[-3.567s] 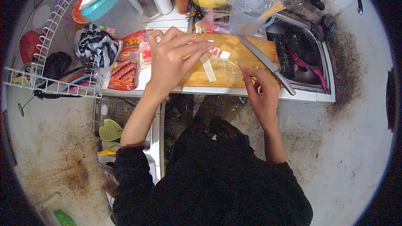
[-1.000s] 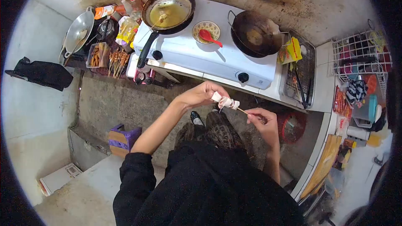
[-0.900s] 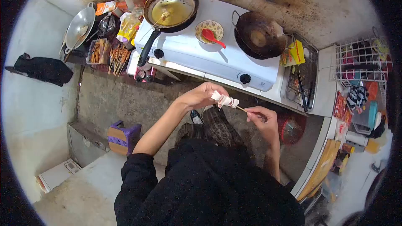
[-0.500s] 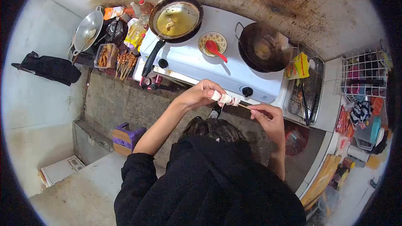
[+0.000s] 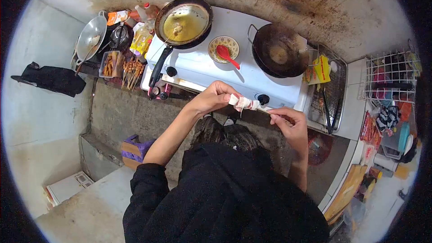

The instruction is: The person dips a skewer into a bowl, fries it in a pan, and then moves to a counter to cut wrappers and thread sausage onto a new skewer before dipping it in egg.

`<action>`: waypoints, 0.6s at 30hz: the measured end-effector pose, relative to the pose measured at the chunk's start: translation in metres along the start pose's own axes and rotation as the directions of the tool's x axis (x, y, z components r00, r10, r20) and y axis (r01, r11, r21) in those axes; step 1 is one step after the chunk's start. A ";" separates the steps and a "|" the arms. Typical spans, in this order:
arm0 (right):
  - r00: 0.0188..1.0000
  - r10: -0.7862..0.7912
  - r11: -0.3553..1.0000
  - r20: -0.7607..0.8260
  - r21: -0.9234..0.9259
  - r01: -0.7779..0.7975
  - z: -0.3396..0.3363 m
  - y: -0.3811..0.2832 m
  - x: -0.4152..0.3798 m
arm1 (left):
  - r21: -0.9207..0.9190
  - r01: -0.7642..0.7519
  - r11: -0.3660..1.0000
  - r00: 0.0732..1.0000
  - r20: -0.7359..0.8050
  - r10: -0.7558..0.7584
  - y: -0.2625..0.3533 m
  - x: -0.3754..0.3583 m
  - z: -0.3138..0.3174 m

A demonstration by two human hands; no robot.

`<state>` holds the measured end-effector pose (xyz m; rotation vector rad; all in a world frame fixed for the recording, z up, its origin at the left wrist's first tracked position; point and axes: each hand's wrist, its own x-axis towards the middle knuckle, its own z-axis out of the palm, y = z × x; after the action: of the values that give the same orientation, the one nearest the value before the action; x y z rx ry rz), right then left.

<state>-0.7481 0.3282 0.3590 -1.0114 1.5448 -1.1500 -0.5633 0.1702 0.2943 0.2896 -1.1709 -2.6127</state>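
Observation:
A skewer (image 5: 246, 103) with several white and pinkish pieces, apparently raw meat, spans the space between my hands in front of the stove. My left hand (image 5: 210, 101) is closed, its thumb and fingers pinching the piece at the tip end. The fingertips of my right hand (image 5: 291, 125) grip the bare stick at the other end. A thin pale strand dangles below the pieces. Beyond my hands, a patterned bowl (image 5: 211, 49) with a red spoon (image 5: 228, 57) rests on the white stove (image 5: 193, 66).
A frying pan (image 5: 198, 15) of oil, with a skewer in it, sits on the left burner. On the right burner is a dark wok (image 5: 281, 51). Cooked skewers (image 5: 133, 71) lie left of the stove beside a plastic container (image 5: 111, 64). Tongs (image 5: 326, 111) lie on a rack tray at right.
The camera view has shifted slightly. Both hands remain on the skewer, which has turned a little, and more of the reddish side of the pieces shows.

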 end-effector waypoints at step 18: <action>0.981 0.025 0.989 -0.190 0.148 0.003 0.049 0.031 0.031 | -0.191 -0.250 0.949 0.956 -0.205 0.210 0.010 0.011 -0.017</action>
<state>-0.7102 0.2956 0.3166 -0.8111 1.5853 -1.3656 -0.5670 0.1485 0.2903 0.3188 -0.8000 -2.4206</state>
